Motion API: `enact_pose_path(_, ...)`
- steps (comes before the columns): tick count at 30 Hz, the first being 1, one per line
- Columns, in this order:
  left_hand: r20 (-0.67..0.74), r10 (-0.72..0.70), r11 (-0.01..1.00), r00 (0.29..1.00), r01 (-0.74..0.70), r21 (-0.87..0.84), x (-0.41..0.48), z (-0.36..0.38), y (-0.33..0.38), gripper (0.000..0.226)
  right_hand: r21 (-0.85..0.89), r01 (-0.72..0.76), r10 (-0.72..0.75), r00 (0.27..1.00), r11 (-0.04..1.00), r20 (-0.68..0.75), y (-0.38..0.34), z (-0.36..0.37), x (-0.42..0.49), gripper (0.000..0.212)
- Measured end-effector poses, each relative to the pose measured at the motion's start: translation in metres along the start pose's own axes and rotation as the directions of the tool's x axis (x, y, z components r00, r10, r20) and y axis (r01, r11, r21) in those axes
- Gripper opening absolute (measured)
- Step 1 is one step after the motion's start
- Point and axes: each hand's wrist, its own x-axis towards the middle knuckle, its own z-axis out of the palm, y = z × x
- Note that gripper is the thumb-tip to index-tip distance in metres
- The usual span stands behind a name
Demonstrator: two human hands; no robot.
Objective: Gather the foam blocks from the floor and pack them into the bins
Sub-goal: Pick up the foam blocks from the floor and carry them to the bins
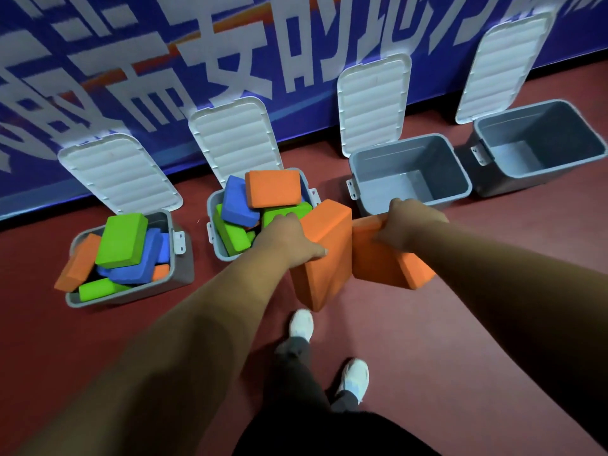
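My left hand (289, 240) grips an orange foam block (324, 255) held upright above the floor, just right of the second bin. My right hand (411, 222) grips a second orange foam block (385, 268) at its top edge, in front of the third bin. Several grey bins stand in a row along the wall. The leftmost bin (179, 278) and the second bin (217, 248) are heaped with orange, green and blue blocks. The third bin (411, 174) and the fourth bin (539, 139) hold nothing.
Each bin's white ribbed lid (373, 103) stands open, leaning back against a blue banner with white characters (230, 44). The floor is dark red. My legs and white shoes (301, 324) show below the blocks.
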Motion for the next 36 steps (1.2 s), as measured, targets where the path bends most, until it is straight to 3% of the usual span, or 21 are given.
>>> enact_pose_path(5,0.061,0.015,1.000,0.998,-0.016,0.002,0.082,0.000,0.037,0.083,0.022,-0.069,0.069,0.998,0.997,0.009,0.021,-0.014,0.077,0.051)
enact_pose_path(12,0.207,0.113,0.989,0.972,-0.130,0.074,0.262,-0.007,0.131,0.086,0.077,-0.309,0.305,0.950,0.948,0.062,0.085,-0.042,0.213,0.061)
enact_pose_path(18,0.271,0.126,0.990,0.954,-0.137,0.021,0.405,0.011,0.205,0.111,0.182,-0.511,0.494,0.859,0.840,0.132,0.135,-0.048,0.325,0.061)
enact_pose_path(25,0.264,0.054,0.998,0.963,-0.064,0.030,0.504,0.057,0.254,0.108,0.315,-0.582,0.551,0.812,0.750,0.191,0.180,-0.009,0.417,0.049)
enact_pose_path(30,0.175,0.065,0.998,0.982,-0.066,-0.001,0.560,0.108,0.276,0.102,0.472,-0.671,0.634,0.727,0.571,0.266,0.223,0.034,0.488,0.053)
enact_pose_path(36,0.056,0.120,0.992,0.991,-0.118,-0.037,0.613,0.180,0.278,0.094,0.529,-0.697,0.637,0.695,0.483,0.333,0.278,0.084,0.569,0.066)
